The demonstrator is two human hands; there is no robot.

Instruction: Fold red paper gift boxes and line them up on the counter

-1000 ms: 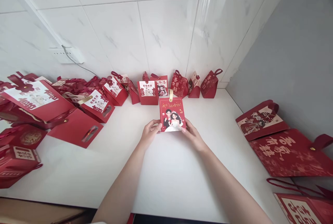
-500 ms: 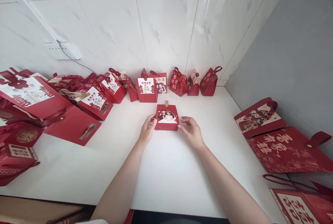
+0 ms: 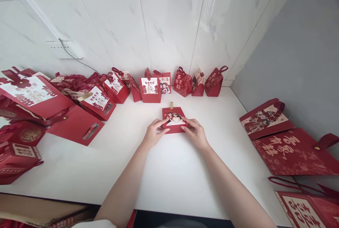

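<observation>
A small red gift box [image 3: 174, 128] with a cartoon bride and groom on its front stands on the white table in front of me. A gold-coloured strap sticks up from its top. My left hand [image 3: 155, 132] grips the box's left side, its fingers on the front panel and the thumb at the lower edge. On the opposite side, my right hand [image 3: 196, 133] pinches the box the same way, fingertips on the picture and thumb low. The fingers cover both sides of the box.
Several red gift boxes [image 3: 150, 92] stand in a row along the tiled wall [image 3: 169, 26]. More boxes [image 3: 75, 125] are piled on the left. Larger red bags [image 3: 293, 150] lie at the right by the grey panel. A cardboard box [image 3: 39, 208] is below the table's front edge.
My right hand has closed in on the box's right side. My left fingers have moved up onto its front. The view has shifted slightly.
</observation>
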